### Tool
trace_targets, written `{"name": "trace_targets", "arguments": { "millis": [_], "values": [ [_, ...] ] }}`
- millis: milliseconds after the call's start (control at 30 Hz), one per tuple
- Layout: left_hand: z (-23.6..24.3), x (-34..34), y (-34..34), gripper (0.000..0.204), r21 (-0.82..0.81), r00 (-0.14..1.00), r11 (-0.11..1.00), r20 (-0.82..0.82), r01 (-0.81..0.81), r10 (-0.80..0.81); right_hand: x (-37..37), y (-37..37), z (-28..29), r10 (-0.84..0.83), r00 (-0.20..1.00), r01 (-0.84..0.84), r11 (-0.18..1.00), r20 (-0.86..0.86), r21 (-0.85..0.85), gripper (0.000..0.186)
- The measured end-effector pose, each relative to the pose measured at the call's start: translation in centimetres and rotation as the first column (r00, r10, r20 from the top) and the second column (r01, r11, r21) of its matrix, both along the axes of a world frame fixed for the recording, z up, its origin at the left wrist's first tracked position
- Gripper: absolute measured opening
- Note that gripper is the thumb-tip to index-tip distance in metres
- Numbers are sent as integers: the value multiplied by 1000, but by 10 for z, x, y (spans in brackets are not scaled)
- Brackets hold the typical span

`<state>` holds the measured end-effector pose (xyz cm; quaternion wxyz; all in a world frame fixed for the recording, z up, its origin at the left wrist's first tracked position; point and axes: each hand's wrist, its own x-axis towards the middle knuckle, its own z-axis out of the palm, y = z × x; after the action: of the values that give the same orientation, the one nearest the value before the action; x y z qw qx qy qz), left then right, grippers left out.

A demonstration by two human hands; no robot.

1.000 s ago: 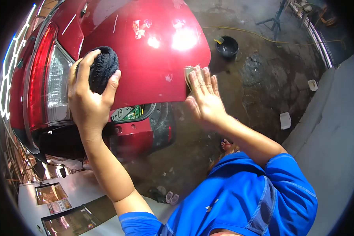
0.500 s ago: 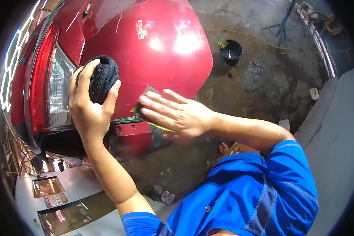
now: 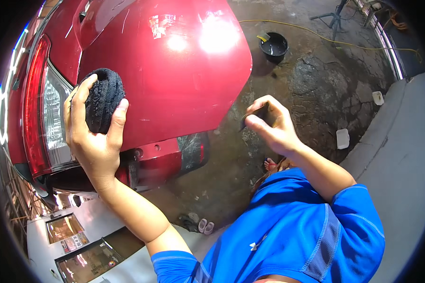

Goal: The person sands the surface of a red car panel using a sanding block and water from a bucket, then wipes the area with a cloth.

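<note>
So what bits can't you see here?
All in the head view:
Dark sheet in the right hand: mostly hidden by that hand.
Folded black cloth in the left hand: its underside, hidden by its own bulk.
Black bucket: what's at the bottom, too small and dark.
Red car: cut off by the top edge.

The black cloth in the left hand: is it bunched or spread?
Bunched, not spread: the black cloth forms a thick, rounded wad in the left hand.

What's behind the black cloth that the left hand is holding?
Around the black cloth, the red car panel shows, with the tail light farther left. The patch directly behind the cloth and the left hand is covered, so its condition cannot be seen.
</note>
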<state>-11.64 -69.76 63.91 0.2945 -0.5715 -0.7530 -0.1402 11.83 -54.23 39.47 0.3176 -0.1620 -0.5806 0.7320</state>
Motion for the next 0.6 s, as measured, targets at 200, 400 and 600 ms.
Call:
{"name": "trace_targets", "arguments": {
  "millis": [200,400,600],
  "values": [
    [0,1,0,51,16,1000,1000,25,-1,1,-29,-28,13,4,1000,-3,997,10,-76,20],
    [-1,2,-2,53,38,999,999,52,9,-11,-41,-36,23,-40,991,48,997,125,-58,15],
    [-2,0,-3,52,1,999,1000,34,-2,2,-48,-33,23,-72,995,84,977,69,-197,14]
  ]
}}
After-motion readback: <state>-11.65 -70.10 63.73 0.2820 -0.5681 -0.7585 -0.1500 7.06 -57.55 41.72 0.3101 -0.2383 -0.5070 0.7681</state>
